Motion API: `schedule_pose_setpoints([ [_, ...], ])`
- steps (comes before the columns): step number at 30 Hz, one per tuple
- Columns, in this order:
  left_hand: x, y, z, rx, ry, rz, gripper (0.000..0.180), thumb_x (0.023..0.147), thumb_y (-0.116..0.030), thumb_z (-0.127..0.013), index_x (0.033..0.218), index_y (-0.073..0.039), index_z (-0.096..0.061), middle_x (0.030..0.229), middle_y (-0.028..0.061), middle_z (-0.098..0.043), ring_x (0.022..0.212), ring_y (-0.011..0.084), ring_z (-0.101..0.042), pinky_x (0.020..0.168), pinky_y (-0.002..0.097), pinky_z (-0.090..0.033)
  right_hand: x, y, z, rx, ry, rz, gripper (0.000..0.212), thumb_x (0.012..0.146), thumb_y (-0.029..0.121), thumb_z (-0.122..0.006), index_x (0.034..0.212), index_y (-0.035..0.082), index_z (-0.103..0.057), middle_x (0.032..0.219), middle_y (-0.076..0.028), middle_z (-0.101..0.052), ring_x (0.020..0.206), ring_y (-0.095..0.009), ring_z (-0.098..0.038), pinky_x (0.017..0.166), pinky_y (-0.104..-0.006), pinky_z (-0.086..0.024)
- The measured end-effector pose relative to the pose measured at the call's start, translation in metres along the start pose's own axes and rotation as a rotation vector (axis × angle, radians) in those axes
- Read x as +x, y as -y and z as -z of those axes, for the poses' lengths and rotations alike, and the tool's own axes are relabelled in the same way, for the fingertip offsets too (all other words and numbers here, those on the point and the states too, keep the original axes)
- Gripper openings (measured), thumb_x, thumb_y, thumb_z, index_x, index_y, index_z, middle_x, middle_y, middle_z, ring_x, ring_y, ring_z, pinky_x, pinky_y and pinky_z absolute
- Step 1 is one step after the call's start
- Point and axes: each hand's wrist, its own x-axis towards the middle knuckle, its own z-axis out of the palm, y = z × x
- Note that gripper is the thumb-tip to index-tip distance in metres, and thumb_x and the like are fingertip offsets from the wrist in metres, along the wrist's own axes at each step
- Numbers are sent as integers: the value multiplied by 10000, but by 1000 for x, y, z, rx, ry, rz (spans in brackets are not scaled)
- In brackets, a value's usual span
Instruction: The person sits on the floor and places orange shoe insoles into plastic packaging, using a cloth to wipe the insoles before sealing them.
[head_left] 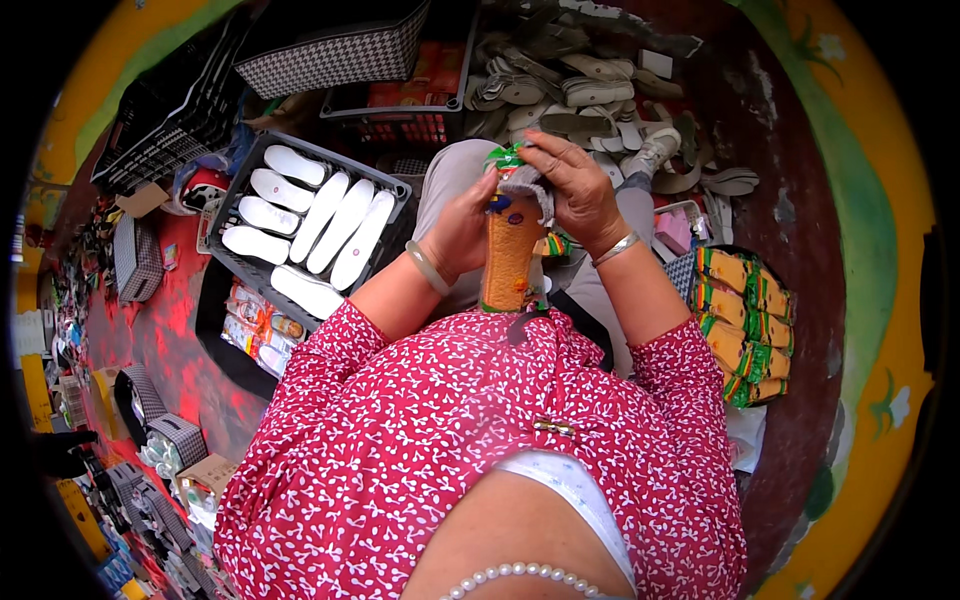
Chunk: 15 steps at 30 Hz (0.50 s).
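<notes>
Held upright in front of my lap is an orange-tan insole pack (512, 255) with a green-edged plastic wrapper. My left hand (462, 230) grips its left side near the top, thumb pointing up. Over the top right of the pack, the fingers of my right hand (578, 190) are bent and pinch the wrapper next to a grey insole end (522, 182). Part of the pack is hidden behind my fingers. To my right, several similar orange-and-green packs (728, 305) lie stacked in rows. A dark crate (392, 185) on my left holds several white insoles (322, 225).
Loose grey and white insoles (600, 92) are heaped beyond my knees. A houndstooth box (330, 50) rests by a black crate (390, 128) at the far side. Small packets (262, 325) sit below the white insoles. A pink item (675, 230) lies in a small basket on the right.
</notes>
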Motion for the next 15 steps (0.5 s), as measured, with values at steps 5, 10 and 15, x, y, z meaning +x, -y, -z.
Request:
schedule_pose_setpoints([
  [5,4,0,-28,209,-180,-147,550,956,-409,-360,1341,-16,-353,1282,149,-487,1143,291,-512,986,413,-402,-34,-67,32,599,-180,-932,215,782,20,-515,957,-19,-634,891,-82,-656,770,-123,-615,701,-246,-497],
  [10,5,-27,-18,288,-171,-169,499,957,-321,-418,1327,9,-371,1297,145,-477,1183,262,-478,990,349,-390,-41,-38,61,1205,59,-1079,425,854,337,-593,1036,-47,-610,902,-86,-645,789,-120,-607,718,-240,-487],
  [15,29,-24,-26,1335,-366,-552,449,942,-116,-453,1378,-80,-348,1403,142,-366,1294,269,-354,1031,310,-306,-8,30,41,1103,170,-865,760,819,507,-615,1293,-55,-421,1116,-114,-585,1019,-142,-536,887,-239,-412],
])
